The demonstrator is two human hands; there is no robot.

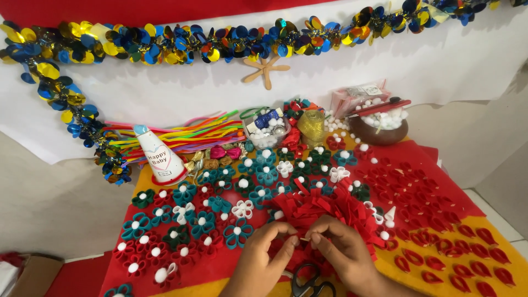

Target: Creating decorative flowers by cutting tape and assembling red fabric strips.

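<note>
A small red felt strip (304, 237) is pinched between the fingertips of both hands, low in the middle of the view. The left hand (263, 254) and the right hand (342, 247) are held close together, with thumbs and first fingers shut on the strip. Just behind the hands, a loose pile of red felt pieces (324, 208) is seen on the red and yellow felt mat (495, 231). A pair of black-handled scissors (308, 285) is laid just under the hands, partly hidden by the wrists.

To the left, many felt flowers in red, teal, green and white with white pom-pom middles (198, 220) are spread over the mat. To the right, rows of little red felt petal loops (440, 242) are set out. Further back, a white paper party hat (158, 157) is stood upright beside a bundle of bright pipe cleaners (181, 135). A brown bowl of white pom-poms (379, 129) is placed at the back right, and a roll of gold ribbon (312, 125) is seen near it. A shiny blue and gold garland (220, 47) is hung along the white wall.
</note>
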